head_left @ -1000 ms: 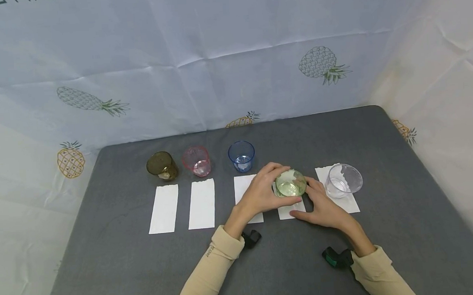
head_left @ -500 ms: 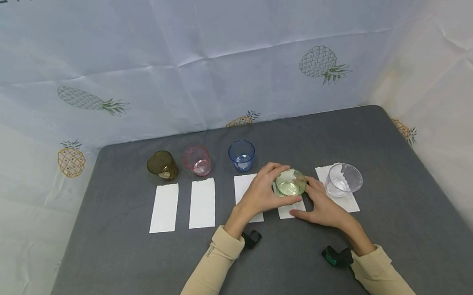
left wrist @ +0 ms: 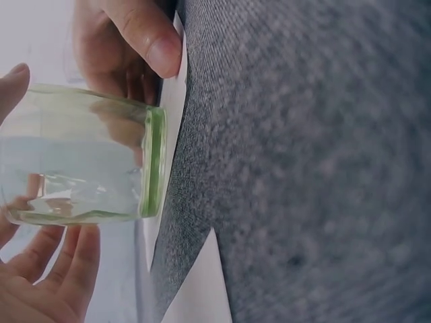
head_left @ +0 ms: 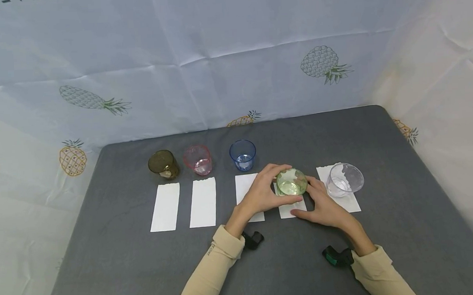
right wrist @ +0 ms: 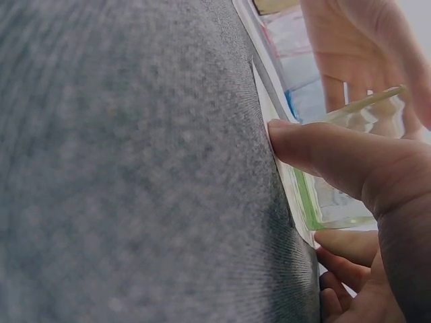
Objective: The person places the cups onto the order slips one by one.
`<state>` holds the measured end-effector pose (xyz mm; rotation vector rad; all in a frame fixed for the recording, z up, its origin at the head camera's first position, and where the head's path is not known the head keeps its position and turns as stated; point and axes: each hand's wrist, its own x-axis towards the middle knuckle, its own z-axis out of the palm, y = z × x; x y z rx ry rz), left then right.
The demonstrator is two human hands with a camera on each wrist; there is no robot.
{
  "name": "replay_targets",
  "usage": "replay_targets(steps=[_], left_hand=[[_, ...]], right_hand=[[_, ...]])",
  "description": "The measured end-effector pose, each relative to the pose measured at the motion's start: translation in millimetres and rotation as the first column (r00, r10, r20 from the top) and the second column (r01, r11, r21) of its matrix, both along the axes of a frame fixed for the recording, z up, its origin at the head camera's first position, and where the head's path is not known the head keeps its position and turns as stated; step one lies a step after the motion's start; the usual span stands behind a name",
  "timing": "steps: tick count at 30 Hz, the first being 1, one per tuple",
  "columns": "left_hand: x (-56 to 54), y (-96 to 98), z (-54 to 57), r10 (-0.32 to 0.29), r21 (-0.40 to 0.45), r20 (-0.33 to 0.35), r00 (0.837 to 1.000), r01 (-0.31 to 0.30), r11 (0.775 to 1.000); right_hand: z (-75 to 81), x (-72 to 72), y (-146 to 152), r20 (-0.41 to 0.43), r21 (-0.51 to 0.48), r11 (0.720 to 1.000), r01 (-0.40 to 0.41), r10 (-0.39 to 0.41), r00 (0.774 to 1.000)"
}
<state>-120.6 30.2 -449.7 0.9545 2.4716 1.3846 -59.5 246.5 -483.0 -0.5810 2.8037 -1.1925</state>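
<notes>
My left hand (head_left: 260,194) holds a clear green glass (head_left: 291,183) upright, thumb on its near side and fingers curled round the far side. In the left wrist view the green base of the glass (left wrist: 153,161) sits right at a white paper strip (left wrist: 176,101). To the right of the glass, my right hand (head_left: 324,206) is spread low, its thumb (right wrist: 296,142) resting at the near edge of that paper strip (head_left: 291,212). The other right fingers (right wrist: 343,245) reach down by the paper on the far side, close to the glass base.
A clear glass (head_left: 344,180) stands on the rightmost paper strip (head_left: 348,204). Brown (head_left: 163,164), pink (head_left: 198,160) and blue (head_left: 242,156) glasses stand behind three more paper strips (head_left: 202,203). The grey table (head_left: 126,269) backs onto a pineapple-print cloth (head_left: 201,91).
</notes>
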Motion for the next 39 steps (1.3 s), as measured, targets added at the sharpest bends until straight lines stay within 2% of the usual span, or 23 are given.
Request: replay_targets(steps=[7,16,25,31,39], left_hand=[[1.7,0.4,-0.2,0.006,0.003,0.003,1.000,-0.006,1.000],[5.2,1.2,2.2,-0.002,-0.005,0.017,1.000,0.002,1.000],[8.0,-1.7,3.4,-0.003,-0.036,-0.040,0.999,0.002,0.999],[10.9,-8.3,9.5,-0.005,-0.013,-0.063,0.998,0.004,1.000],[6.7,-23.4,23.1,-0.013,0.027,-0.094,0.995,0.015,1.000]], right_hand=[[-0.9,0.6,-1.1,0.015,-0.004,1.000,0.024,-0.024,1.000],[1.4,2.7,-3.9,-0.005,-0.020,0.999,0.040,-0.040,0.999],[8.6,7.5,-10.8,-0.076,-0.062,0.995,0.083,-0.088,0.993],[17.2,8.6,-14.4,-0.170,-0.117,0.986,0.119,-0.138,0.976],[31.8,11.8,-16.3,-0.179,-0.132,0.982,0.134,-0.157,0.971]])
